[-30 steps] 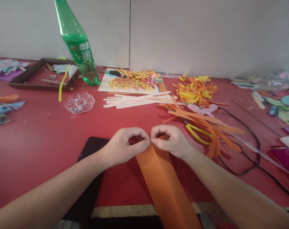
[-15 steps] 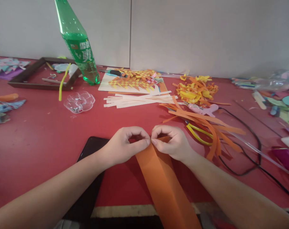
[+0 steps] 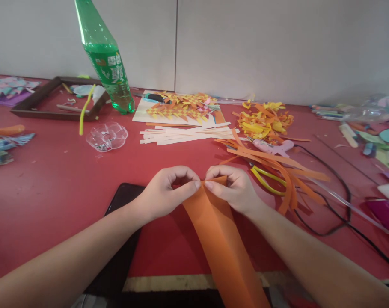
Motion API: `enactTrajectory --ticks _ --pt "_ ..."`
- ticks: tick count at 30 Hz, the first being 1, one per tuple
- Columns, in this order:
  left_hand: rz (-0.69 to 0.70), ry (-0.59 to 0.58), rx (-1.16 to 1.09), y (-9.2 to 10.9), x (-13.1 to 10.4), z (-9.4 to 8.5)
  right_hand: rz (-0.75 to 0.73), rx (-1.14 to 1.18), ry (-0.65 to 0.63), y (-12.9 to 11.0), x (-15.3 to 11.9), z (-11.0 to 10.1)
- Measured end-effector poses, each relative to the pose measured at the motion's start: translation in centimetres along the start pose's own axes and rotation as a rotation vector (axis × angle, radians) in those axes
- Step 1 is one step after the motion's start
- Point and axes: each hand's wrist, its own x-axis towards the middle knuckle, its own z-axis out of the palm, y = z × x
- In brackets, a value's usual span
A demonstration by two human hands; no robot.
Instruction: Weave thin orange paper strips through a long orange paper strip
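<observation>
A long strip of orange paper (image 3: 224,239) with a lengthwise crease runs from my fingertips down past the table's front edge. My left hand (image 3: 171,192) pinches the strip's far end between thumb and fingers. Close beside it, my right hand (image 3: 233,186) pinches the same end, its thumb on top near the crease. A small gap parts the two thumbs. Under my left forearm lies a dark flat tablet-like slab (image 3: 117,248). To the right of my right hand are loose orange paper strips (image 3: 289,188) and yellow-handled scissors (image 3: 266,182).
Farther back are white strips (image 3: 184,134), a board with woven orange-yellow paper (image 3: 178,109) and a heap of scraps (image 3: 265,122). A pink glue gun (image 3: 274,147) trails a black cord. At left stand a green bottle (image 3: 109,64), a clear dish (image 3: 107,137) and a brown frame (image 3: 24,107).
Both hands have risen slightly with the paper's end. My thumbs have drawn a little apart, and more of the orange end shows by my right thumb.
</observation>
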Motion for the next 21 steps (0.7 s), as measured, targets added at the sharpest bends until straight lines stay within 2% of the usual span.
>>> enactTrajectory --ticks 10,13,16,21 --pt "-0.013 0.023 -0.028 -0.12 0.21 0.04 -0.037 -0.005 0.023 0.05 0.00 0.08" --pt "-0.024 0.037 -0.054 -0.13 0.18 0.00 0.013 0.055 0.010 0.07 -0.07 0.01" --pt "-0.063 0.064 -0.132 -0.01 0.07 -0.03 0.078 0.120 0.012 0.27 -0.11 -0.07" --pt "-0.171 0.061 -0.287 -0.03 -0.10 -0.08 0.045 0.152 0.061 0.78 -0.07 -0.11"
